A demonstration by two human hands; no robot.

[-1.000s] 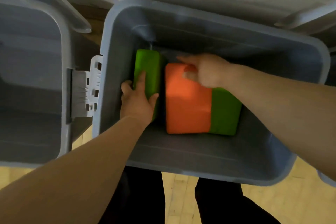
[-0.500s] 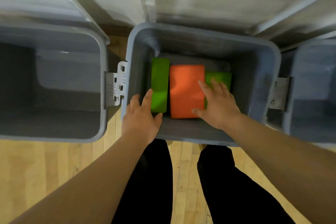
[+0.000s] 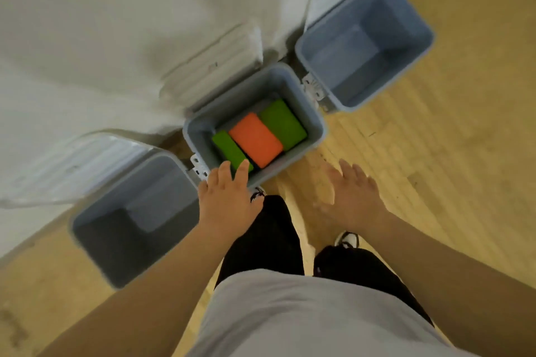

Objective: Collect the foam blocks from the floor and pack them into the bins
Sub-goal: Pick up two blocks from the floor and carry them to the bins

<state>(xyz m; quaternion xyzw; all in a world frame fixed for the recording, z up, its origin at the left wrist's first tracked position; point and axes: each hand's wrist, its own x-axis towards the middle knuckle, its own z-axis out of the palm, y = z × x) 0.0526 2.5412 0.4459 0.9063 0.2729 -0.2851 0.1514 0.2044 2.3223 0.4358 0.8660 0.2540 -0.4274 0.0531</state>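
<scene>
The middle grey bin [image 3: 314, 122] holds an orange foam block [image 3: 255, 143] between two green foam blocks, one on the left [image 3: 229, 151] and one on the right [image 3: 282, 123]. My left hand [image 3: 227, 200] hovers over the bin's near left corner, fingers straight, holding nothing. My right hand [image 3: 352, 194] hangs over the wooden floor to the right of the bin, fingers spread and empty. No loose blocks show on the floor.
A grey bin [image 3: 90, 246] with nothing visible inside stands at the left and another [image 3: 420, 66] at the upper right, each joined to the middle bin by a white clip. Their white lids lean against the pale wall [image 3: 87, 23]. My legs and shoes stand just below the middle bin.
Both hands have come out of the middle bin and let go of the blocks. My view has pulled back and tilted, so all three bins now show.
</scene>
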